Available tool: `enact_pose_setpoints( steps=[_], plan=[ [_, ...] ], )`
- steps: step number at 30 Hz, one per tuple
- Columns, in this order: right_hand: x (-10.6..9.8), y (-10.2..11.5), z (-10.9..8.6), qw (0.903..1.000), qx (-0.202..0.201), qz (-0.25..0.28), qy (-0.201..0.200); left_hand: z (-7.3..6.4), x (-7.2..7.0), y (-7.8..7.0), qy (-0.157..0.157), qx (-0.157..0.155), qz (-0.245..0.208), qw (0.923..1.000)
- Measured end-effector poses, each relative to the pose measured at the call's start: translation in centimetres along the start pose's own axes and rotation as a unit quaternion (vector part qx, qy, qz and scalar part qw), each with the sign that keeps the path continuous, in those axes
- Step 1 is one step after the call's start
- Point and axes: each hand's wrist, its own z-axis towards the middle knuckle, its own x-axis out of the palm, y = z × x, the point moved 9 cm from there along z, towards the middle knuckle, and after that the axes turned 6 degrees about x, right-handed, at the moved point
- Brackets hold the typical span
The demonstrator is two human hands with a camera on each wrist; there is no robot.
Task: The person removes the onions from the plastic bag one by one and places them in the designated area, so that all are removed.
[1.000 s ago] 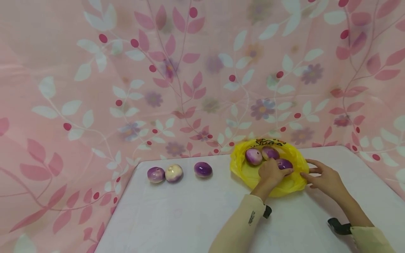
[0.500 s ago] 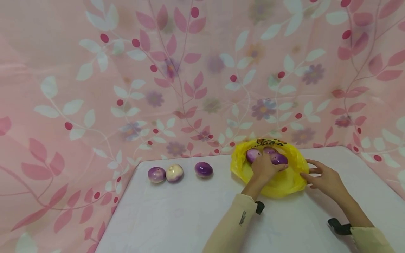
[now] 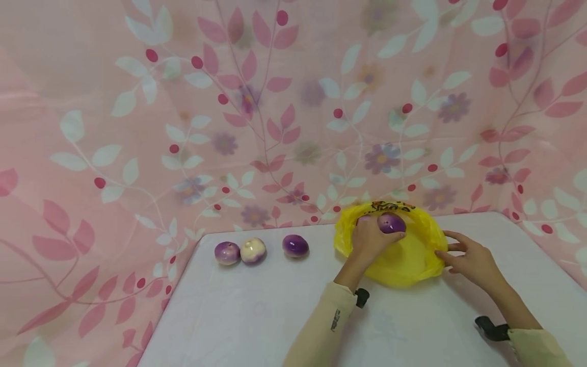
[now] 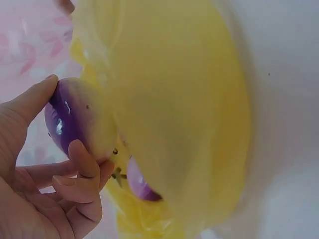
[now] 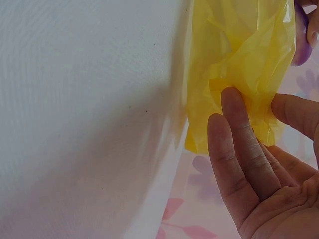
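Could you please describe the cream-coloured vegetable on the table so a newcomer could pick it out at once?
On the white table, find the yellow bag and look left of it. The cream vegetable sits between the left purple vegetable, close beside it, and the right purple vegetable, farther off. Its largely cream top sets it apart from both.
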Motion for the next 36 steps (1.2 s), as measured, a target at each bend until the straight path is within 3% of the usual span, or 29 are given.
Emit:
enact_pose_setpoints(
  steps=[4,15,24,36],
  plan=[
    [-0.1,0.0,0.0,1.0,0.002,0.002,0.001,-0.1,-1.2,0.1,0.006,0.002,-0.02,0.9998],
    [-0.4,-0.4,0.0,1.0,0.006,0.005,-0.002,-0.3,-4.3,0.4,0.013,0.004,0.011,0.9999],
    [-0.5,-0.3,0.0,0.9998,0.016,0.008,-0.001,-0.7,-7.1,1.6,0.004,0.004,0.002,1.0],
    [-0.5,-0.5,-0.1,0.9999,0.013,0.007,-0.005,-2.2,-10.9,4.9,0.011,0.027,0.039,0.9988]
  ],
)
